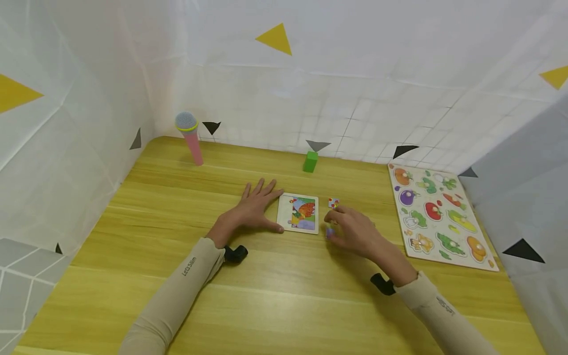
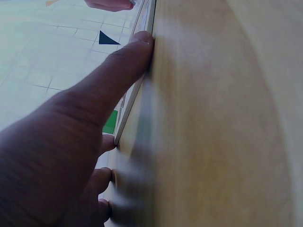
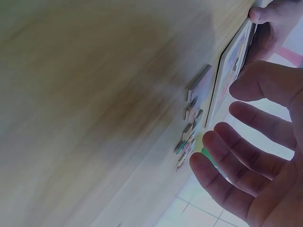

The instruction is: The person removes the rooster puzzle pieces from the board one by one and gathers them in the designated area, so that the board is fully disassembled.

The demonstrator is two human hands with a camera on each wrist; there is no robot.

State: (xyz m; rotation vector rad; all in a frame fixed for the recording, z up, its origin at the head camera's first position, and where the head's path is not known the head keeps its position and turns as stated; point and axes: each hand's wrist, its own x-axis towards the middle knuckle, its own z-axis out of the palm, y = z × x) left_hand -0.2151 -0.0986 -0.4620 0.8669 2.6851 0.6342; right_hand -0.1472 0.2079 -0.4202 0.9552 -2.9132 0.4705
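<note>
A small square jigsaw puzzle board (image 1: 303, 214) lies on the table, its picture partly filled in and its left strip bare. With fingers spread, my left hand (image 1: 254, 209) rests at the board's left side. The left thumb (image 2: 140, 40) touches the board's near edge and the index finger its far left corner. Above loose jigsaw pieces (image 3: 199, 85), my right hand (image 3: 258, 156) hovers with its fingers loosely bent and nothing between them. One patterned piece (image 1: 333, 202) shows beyond that hand, and a purple piece (image 1: 330, 232) shows by its thumb; others are hidden in the head view.
A green block (image 1: 310, 161) stands behind the board. At the back left a pink toy microphone (image 1: 193, 143) stands upright. A wooden vegetable puzzle board (image 1: 426, 234) lies at the right, near the white sheet wall (image 1: 355, 88) around the table.
</note>
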